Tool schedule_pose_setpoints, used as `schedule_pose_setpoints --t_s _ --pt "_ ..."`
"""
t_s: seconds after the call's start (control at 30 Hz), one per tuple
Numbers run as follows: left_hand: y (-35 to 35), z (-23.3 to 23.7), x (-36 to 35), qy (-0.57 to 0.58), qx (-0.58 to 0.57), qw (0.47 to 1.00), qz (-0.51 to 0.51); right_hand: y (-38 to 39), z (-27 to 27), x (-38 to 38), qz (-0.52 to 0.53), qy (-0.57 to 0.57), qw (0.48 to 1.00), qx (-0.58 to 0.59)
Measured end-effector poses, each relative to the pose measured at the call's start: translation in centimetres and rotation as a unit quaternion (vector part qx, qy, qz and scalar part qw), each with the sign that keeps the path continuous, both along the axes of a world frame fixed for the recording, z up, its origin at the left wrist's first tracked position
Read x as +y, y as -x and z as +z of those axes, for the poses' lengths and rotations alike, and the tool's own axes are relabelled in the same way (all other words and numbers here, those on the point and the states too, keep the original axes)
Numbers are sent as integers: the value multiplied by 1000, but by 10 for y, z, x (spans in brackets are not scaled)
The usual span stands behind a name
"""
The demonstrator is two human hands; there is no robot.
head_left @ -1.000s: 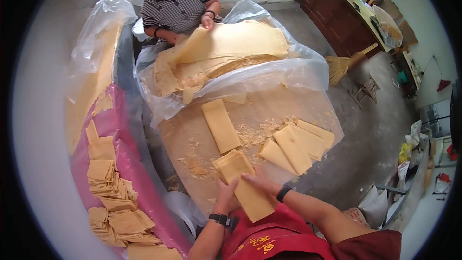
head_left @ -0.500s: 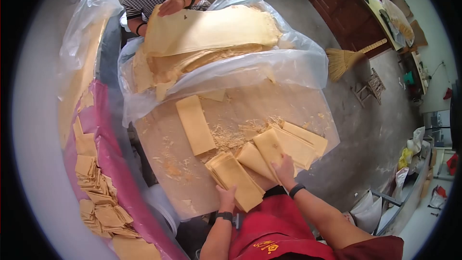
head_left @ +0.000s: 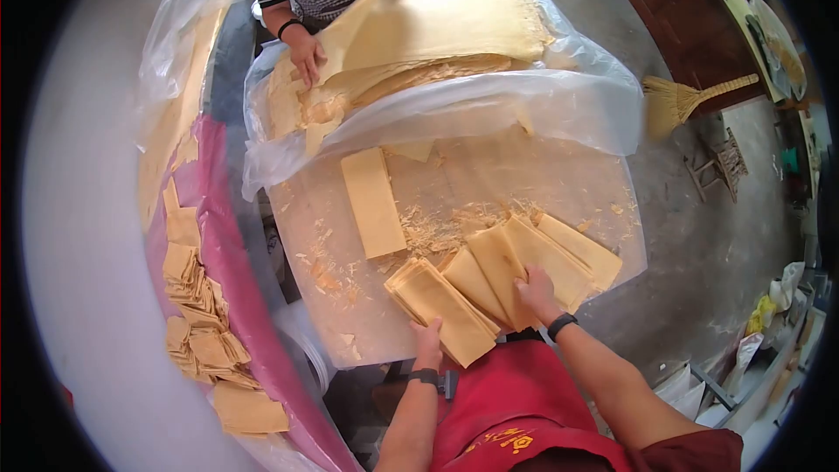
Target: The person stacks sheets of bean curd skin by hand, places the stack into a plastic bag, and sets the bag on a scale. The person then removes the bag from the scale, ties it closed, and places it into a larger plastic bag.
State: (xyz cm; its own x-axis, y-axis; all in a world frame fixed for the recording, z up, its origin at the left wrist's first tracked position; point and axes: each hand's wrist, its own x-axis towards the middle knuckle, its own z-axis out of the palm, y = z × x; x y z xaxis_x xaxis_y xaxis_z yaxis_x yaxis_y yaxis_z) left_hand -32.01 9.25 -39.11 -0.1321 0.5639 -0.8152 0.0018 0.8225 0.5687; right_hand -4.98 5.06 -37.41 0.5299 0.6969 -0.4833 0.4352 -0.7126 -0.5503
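Observation:
At the table's near edge, my left hand (head_left: 427, 345) is closed round the lower left edge of a stack of tan sheets (head_left: 444, 310), thin and flexible like dried tofu skin. My right hand (head_left: 537, 294) pinches the edge of a sheet (head_left: 498, 264) in the fan of strips beside that stack. Further strips (head_left: 559, 264) spread out to its right, overlapping one another. A single long strip (head_left: 373, 203) lies apart, farther up the table on the left. Shreds (head_left: 424, 232) of the same material are scattered between them.
Across the table (head_left: 323, 297), a co-worker's hand (head_left: 307, 54) rests by a pile of large sheets (head_left: 446, 22) on clear plastic (head_left: 559, 118). Small folded pieces (head_left: 197, 297) lie on pink cloth (head_left: 232, 201) at left. A broom (head_left: 690, 100) and stool (head_left: 718, 166) stand right.
The view has shifted, so the table sits higher and further right. The sheets by my right hand are fanned wider. The co-worker has raised and folded back a corner of the top large sheet.

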Motion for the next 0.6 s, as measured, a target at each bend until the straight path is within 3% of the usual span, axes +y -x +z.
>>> schedule_pose_setpoints --t_s 0.03,0.1,0.13,0.2,0.23,0.3,0.33,0.4,0.5,0.53,0.6 --pt "-4 2 1 -1 -7 1000 16 -2 4 3 2 1 1000 -1" --pt "5 -10 -11 7 -16 999 34 -3 64 16 53 44 987 144" --pt "7 -12 -11 20 -23 999 37 2 82 17 63 49 986 146" --pt "3 -6 -4 30 -26 999 27 17 103 20 86 0 955 283" --pt "5 0 -1 29 -26 999 29 34 95 19 88 0 955 284" --pt "6 4 1 93 -111 988 59 76 62 14 83 -105 948 289" --pt "17 -15 -10 79 -188 974 99 91 51 15 85 -101 949 286" --pt "17 6 -3 83 -223 963 125 109 36 19 155 -64 986 20" --pt "12 38 -2 66 -275 946 160 107 32 17 188 -37 978 75" --pt "5 44 -2 16 -214 967 139 101 25 14 188 -33 979 71" --pt "-5 37 -4 -36 -160 979 120 78 8 12 115 -69 989 -68"
